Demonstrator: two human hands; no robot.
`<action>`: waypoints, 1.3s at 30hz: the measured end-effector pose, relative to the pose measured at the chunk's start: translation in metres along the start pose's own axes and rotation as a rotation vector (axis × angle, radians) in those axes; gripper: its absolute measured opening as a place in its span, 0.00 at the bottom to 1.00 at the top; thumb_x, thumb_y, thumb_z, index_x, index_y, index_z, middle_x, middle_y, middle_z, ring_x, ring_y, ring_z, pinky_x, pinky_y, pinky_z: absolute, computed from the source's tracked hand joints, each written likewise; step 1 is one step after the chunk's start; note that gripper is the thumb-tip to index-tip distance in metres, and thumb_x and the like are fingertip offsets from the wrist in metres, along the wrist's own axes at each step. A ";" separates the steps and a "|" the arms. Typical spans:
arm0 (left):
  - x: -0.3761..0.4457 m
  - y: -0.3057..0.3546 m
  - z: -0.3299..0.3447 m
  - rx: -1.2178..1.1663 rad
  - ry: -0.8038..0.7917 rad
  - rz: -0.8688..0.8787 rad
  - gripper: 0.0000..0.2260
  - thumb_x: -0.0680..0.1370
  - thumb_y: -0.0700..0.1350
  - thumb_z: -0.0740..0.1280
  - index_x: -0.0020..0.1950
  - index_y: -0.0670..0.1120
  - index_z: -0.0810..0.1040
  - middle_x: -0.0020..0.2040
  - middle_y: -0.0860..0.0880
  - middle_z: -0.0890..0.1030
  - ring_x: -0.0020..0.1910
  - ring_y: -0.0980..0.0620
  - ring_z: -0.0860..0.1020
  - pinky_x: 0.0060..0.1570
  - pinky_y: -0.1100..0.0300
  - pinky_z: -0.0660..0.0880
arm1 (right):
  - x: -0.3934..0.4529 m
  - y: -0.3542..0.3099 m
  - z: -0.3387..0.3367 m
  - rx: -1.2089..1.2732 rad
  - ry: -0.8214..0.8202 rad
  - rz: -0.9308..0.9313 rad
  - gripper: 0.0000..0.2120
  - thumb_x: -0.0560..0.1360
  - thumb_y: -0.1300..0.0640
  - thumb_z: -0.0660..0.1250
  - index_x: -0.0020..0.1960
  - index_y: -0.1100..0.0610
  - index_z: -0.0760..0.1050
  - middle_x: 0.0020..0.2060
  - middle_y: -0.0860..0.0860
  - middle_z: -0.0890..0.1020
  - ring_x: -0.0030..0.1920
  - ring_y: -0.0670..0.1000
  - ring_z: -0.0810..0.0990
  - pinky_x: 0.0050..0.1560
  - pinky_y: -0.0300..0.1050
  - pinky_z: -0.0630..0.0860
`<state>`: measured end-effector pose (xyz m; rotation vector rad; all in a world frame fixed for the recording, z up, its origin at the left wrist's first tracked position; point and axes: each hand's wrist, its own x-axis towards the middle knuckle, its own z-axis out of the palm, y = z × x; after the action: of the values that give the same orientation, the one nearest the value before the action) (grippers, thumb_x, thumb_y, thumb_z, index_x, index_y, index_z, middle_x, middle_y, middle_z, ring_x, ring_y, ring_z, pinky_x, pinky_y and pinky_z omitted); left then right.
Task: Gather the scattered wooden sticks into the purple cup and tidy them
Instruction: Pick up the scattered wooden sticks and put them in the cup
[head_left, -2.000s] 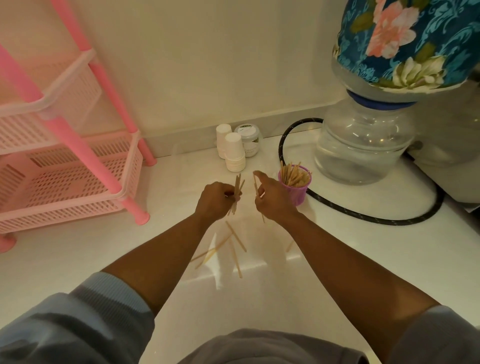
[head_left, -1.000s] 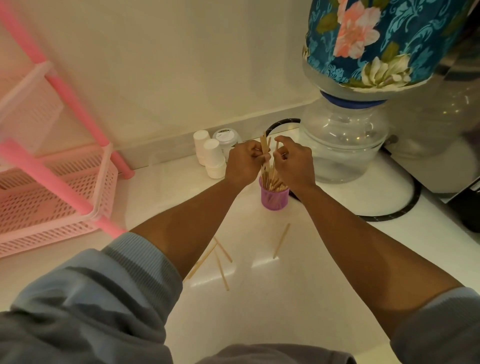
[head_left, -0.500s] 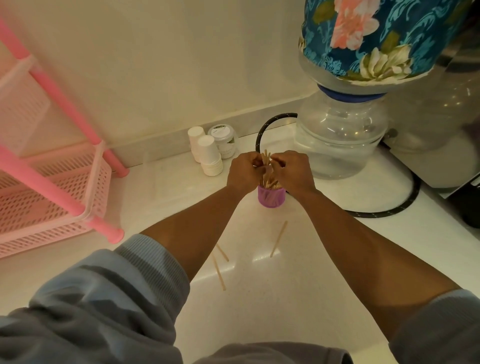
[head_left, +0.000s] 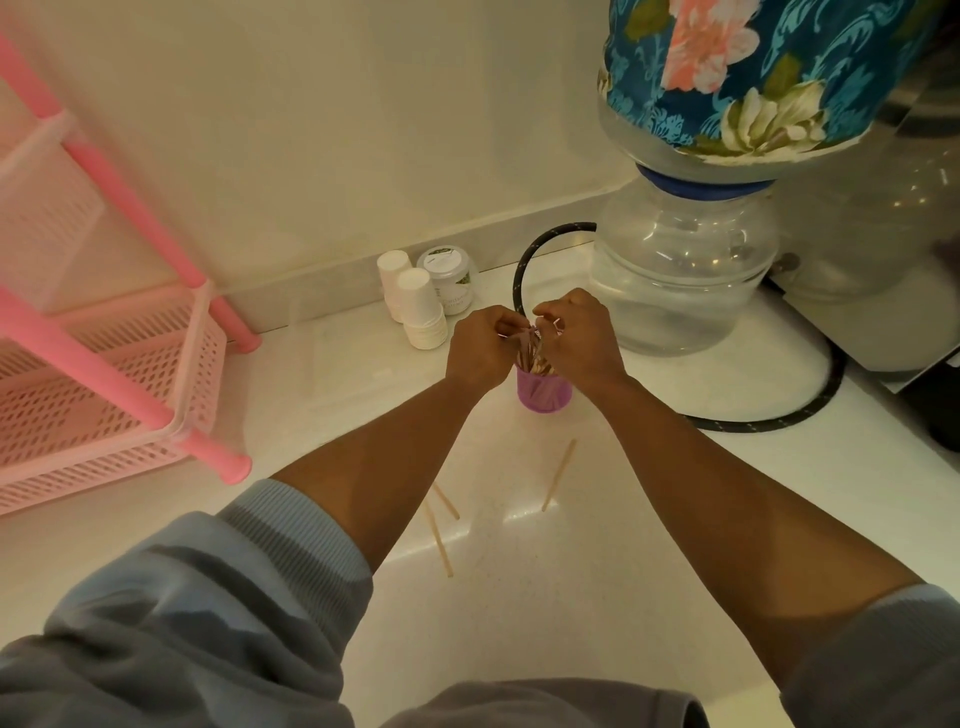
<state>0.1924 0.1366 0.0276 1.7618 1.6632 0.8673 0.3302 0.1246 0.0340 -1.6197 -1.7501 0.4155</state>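
Left hand (head_left: 480, 345) and right hand (head_left: 582, 338) pinch sticks (head_left: 531, 353) upright, seating them in the cup (head_left: 544, 393); strays lie at 6 o'clock.

One head-worn view, looking forward and down

The wide-angle camera sits above the person's forearms, close over a white counter (head_left: 649, 545), facing the wall; both hands (head_left: 480, 345) meet mid-frame, a pink rack (head_left: 104, 384) at left, a water bottle (head_left: 680, 270) at right
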 end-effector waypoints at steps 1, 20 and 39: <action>-0.001 -0.001 -0.001 0.004 0.015 0.006 0.07 0.75 0.39 0.71 0.52 0.46 0.83 0.46 0.50 0.84 0.44 0.54 0.82 0.45 0.63 0.78 | 0.000 -0.005 0.000 0.016 0.002 -0.018 0.11 0.77 0.58 0.63 0.56 0.58 0.81 0.51 0.56 0.78 0.52 0.53 0.77 0.50 0.39 0.72; -0.070 -0.077 -0.044 0.300 -0.299 -0.281 0.14 0.72 0.51 0.76 0.56 0.51 0.80 0.53 0.53 0.80 0.55 0.53 0.79 0.52 0.61 0.74 | -0.057 -0.014 0.047 -0.457 -0.705 0.014 0.08 0.75 0.56 0.64 0.51 0.58 0.76 0.47 0.50 0.80 0.51 0.53 0.79 0.51 0.44 0.77; -0.123 -0.129 -0.049 0.250 -0.410 -0.445 0.33 0.63 0.49 0.82 0.63 0.49 0.72 0.58 0.48 0.76 0.56 0.49 0.76 0.51 0.59 0.73 | -0.095 -0.005 0.071 -0.499 -0.729 0.100 0.17 0.77 0.60 0.61 0.65 0.63 0.68 0.63 0.60 0.72 0.61 0.56 0.74 0.61 0.44 0.71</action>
<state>0.0702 0.0214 -0.0505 1.4971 1.8243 0.0933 0.2756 0.0479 -0.0386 -2.0734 -2.4613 0.7266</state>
